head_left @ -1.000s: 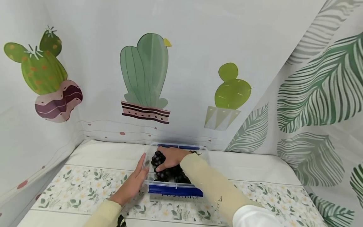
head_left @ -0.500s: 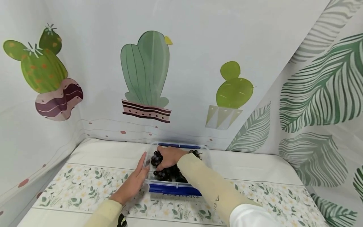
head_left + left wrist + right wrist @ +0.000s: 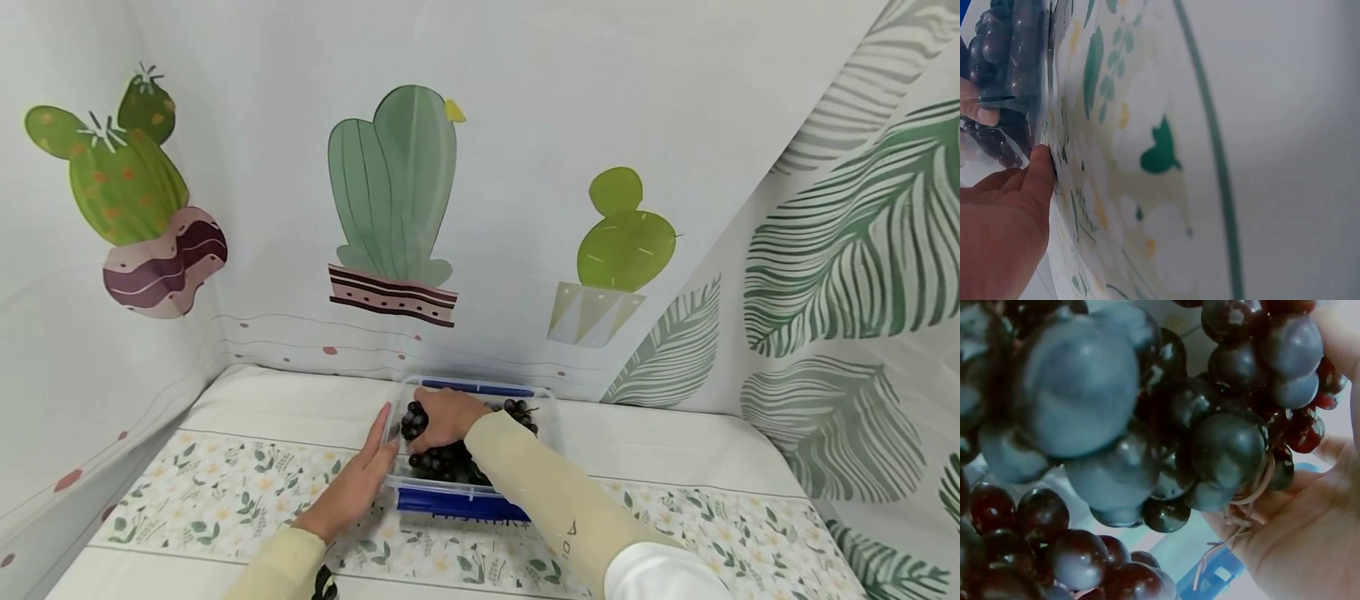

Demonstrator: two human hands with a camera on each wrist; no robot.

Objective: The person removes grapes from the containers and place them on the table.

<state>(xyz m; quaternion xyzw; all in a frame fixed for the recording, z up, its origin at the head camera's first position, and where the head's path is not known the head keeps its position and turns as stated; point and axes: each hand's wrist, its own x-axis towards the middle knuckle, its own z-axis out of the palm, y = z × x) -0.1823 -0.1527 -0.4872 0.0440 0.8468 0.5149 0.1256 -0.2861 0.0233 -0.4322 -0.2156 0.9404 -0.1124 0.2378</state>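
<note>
A clear plastic container (image 3: 420, 482) with blue clips holds several bunches of dark grapes (image 3: 414, 422). My right hand (image 3: 448, 415) reaches down into it from above, thumb and fingers around a bunch at the left side. In the right wrist view, that bunch of grapes (image 3: 1225, 450) lies against the right hand's palm (image 3: 1310, 534), its brown stem showing. My left hand (image 3: 358, 482) is against the container's left wall with straight fingers. The left wrist view shows the left fingertips (image 3: 1040, 156) low beside the wall, with grapes (image 3: 999, 50) behind the clear plastic.
More grapes (image 3: 521, 408) lie at the container's back right corner. A blue clip (image 3: 423, 502) hangs at its front. The floral tablecloth (image 3: 240, 492) runs under it, and a white curtain with printed cacti (image 3: 393, 192) stands close behind.
My right hand has shifted slightly left within the container, and more grapes show at the back right. My left hand stays at the left wall.
</note>
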